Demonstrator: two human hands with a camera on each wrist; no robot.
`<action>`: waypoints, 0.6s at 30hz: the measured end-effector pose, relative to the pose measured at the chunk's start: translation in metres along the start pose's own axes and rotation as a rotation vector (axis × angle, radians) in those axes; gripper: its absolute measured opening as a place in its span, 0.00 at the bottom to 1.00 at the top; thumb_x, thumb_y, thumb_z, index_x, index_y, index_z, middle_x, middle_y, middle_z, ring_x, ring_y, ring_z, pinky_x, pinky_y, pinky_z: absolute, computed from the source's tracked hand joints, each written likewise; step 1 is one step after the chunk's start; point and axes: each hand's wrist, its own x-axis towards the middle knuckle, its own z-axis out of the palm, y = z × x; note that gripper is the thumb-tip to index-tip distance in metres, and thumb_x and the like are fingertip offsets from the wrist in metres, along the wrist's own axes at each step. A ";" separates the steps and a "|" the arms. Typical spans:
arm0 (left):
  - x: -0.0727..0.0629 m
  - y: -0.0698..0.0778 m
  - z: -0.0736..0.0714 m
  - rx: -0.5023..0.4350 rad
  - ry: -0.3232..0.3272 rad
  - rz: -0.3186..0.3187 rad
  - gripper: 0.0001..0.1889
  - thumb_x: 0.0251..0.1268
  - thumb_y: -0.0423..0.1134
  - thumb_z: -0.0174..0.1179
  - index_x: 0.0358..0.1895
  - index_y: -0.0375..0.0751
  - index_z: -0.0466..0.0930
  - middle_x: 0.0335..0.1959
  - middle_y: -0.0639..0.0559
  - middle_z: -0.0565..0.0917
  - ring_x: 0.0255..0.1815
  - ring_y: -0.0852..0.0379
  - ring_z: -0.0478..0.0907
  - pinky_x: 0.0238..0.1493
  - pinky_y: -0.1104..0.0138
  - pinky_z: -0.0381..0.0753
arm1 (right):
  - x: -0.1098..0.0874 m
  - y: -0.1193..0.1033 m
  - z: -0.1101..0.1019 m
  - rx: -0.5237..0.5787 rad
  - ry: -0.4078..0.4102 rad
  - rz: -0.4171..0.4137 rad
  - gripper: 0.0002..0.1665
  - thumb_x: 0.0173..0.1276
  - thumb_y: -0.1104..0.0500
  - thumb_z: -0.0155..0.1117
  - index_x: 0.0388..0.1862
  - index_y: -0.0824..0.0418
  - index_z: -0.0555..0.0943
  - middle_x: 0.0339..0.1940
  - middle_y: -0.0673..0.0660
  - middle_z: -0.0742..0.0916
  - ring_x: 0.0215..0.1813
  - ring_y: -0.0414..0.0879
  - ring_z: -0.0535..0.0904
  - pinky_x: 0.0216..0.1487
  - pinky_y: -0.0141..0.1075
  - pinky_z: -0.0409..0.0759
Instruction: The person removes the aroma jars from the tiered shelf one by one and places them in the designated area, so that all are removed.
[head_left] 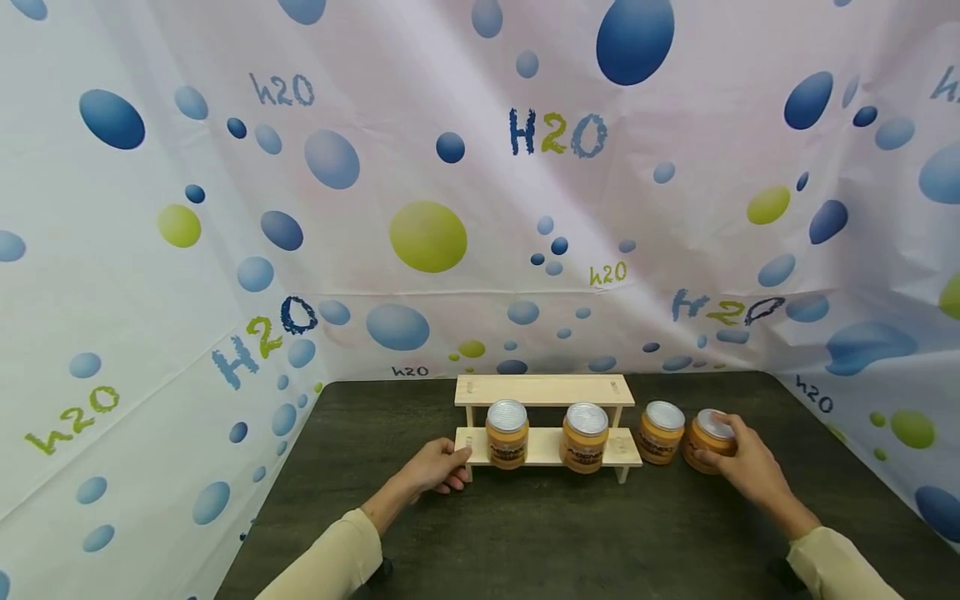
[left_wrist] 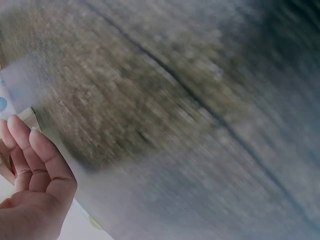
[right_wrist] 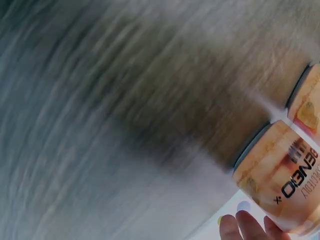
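Observation:
A small two-tier wooden shelf (head_left: 543, 390) stands on the dark table, with two orange jars with silver lids on its lower tier, a left jar (head_left: 507, 442) and a right jar (head_left: 585, 446). My left hand (head_left: 435, 468) holds the lower tier's left end, thumb at the board; in the left wrist view its curled fingers (left_wrist: 47, 155) show beside pale wood. Right of the shelf, my right hand (head_left: 753, 467) grips the outermost jar (head_left: 701, 442) by its lid and side. In the right wrist view that jar (right_wrist: 280, 175) shows fingertips (right_wrist: 247, 225) at its side.
Another orange jar (head_left: 660, 437) stands between the shelf and the gripped jar. The dark wood-grain table (head_left: 570, 533) stretches in front of the shelf. A white curtain (head_left: 337, 250) with blue and green dots hangs behind and along both sides.

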 end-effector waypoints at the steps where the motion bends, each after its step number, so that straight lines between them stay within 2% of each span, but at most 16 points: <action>1: 0.001 0.000 0.000 -0.001 0.000 -0.002 0.16 0.79 0.49 0.51 0.44 0.38 0.72 0.29 0.52 0.84 0.26 0.62 0.81 0.30 0.66 0.78 | 0.000 0.000 -0.001 -0.004 -0.009 -0.005 0.47 0.68 0.49 0.69 0.74 0.69 0.58 0.64 0.83 0.67 0.61 0.80 0.68 0.51 0.68 0.71; 5: 0.001 -0.002 -0.001 0.000 -0.003 -0.010 0.15 0.79 0.49 0.51 0.43 0.38 0.72 0.29 0.52 0.84 0.25 0.62 0.81 0.30 0.66 0.78 | -0.001 -0.001 -0.006 0.000 -0.030 -0.053 0.51 0.67 0.48 0.71 0.76 0.70 0.55 0.64 0.84 0.66 0.61 0.79 0.68 0.51 0.68 0.71; 11: 0.002 -0.001 -0.002 0.001 -0.009 -0.013 0.15 0.79 0.49 0.51 0.42 0.39 0.72 0.29 0.52 0.85 0.25 0.62 0.81 0.30 0.66 0.78 | -0.007 -0.017 -0.021 0.019 -0.004 -0.111 0.65 0.66 0.42 0.71 0.82 0.66 0.40 0.70 0.87 0.59 0.61 0.82 0.65 0.47 0.68 0.72; 15: 0.002 0.000 -0.001 0.000 -0.009 -0.009 0.15 0.79 0.49 0.51 0.42 0.39 0.73 0.29 0.52 0.85 0.26 0.62 0.81 0.30 0.66 0.79 | -0.008 -0.041 -0.031 0.033 0.047 -0.203 0.62 0.66 0.44 0.71 0.83 0.59 0.41 0.75 0.82 0.57 0.68 0.82 0.59 0.51 0.73 0.67; 18: 0.003 0.001 -0.002 0.001 -0.006 -0.003 0.15 0.79 0.50 0.51 0.42 0.39 0.73 0.29 0.51 0.85 0.26 0.61 0.81 0.30 0.66 0.79 | -0.009 -0.064 -0.030 0.059 0.064 -0.294 0.59 0.66 0.48 0.72 0.83 0.58 0.46 0.77 0.78 0.59 0.71 0.81 0.56 0.55 0.76 0.61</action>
